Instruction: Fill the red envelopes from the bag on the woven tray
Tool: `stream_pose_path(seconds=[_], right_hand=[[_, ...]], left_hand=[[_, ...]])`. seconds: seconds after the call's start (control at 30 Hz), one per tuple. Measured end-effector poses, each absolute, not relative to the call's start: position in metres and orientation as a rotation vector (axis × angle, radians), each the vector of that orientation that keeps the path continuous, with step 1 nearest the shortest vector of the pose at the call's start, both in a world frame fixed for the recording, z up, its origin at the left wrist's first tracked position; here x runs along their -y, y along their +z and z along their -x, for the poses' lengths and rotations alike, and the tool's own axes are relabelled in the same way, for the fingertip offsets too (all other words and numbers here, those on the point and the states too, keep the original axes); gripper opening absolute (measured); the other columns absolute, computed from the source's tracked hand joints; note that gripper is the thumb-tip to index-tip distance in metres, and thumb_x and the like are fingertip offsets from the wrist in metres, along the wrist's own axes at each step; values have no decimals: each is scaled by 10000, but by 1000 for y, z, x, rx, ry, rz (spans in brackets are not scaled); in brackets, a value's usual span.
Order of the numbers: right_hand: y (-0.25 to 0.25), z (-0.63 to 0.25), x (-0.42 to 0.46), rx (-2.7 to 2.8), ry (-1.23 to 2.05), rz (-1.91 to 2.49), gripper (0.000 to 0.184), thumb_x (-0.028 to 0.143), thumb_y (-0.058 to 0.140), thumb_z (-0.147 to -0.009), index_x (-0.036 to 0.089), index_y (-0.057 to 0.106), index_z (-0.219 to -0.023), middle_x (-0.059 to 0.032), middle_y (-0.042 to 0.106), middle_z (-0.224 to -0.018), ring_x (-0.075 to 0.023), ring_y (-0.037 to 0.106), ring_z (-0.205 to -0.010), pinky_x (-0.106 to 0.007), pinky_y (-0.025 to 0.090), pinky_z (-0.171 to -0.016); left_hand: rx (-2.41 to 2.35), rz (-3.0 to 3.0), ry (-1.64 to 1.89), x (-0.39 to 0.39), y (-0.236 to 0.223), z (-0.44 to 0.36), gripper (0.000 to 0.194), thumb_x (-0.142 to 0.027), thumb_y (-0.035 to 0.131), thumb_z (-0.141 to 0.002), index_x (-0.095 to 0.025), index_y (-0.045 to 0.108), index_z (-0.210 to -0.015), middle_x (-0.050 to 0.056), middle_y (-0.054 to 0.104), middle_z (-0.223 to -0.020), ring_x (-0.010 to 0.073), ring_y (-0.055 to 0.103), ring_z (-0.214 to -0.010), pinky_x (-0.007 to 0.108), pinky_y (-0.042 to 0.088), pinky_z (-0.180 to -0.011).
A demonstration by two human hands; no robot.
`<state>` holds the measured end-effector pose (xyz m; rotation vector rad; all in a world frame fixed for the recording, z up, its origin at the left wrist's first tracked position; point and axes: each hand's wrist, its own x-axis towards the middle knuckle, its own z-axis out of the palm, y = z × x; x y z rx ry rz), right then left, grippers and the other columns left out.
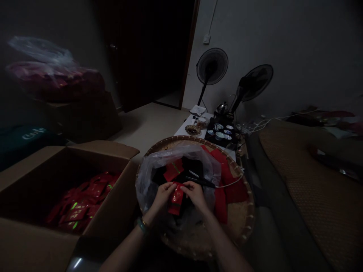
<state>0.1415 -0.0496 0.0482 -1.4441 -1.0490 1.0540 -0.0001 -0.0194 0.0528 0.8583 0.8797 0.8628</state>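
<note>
A small red pouch with gold print is pinched at its upper edge between my two hands. My left hand, with a green bangle at the wrist, grips the left corner. Fingers of my right hand close on the right corner. Just beyond, another red pouch lies on dark contents inside a clear plastic bag. A black pen-like tool with a white cord rests across the bag. All this sits on a round woven bamboo tray, with flat red pieces along its right side.
An open cardboard box holding many red pouches stands at left. Behind the tray is a low table with teacups. Two fans stand by the wall. A woven-mat seat lies to the right.
</note>
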Motion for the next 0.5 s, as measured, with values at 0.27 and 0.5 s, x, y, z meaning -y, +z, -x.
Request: stream_pose_path(seconds=[0.27,0.5], right_hand=[[48,-145,48,1084,936,1470,318,495,579,-668,182,544,-710,22,533,-570,-99,458,-439,-217,357,-402],[62,-146,44,1503,680,1634,242,424,605,-701,183,618,-706,10,563,-600,-120,488,-565,-227,362,-524]], left_hand=[[-890,-1119,619,24,53,0,479,-269,813,-412,-108,585,-801,1,626,-637,112,564,-514,213,444,-505],[-826,-1163,376,32,56,-1,400,-301,784,-444,-129,533,-703,-30,570,-537,146,576,-460,239,446,-440]])
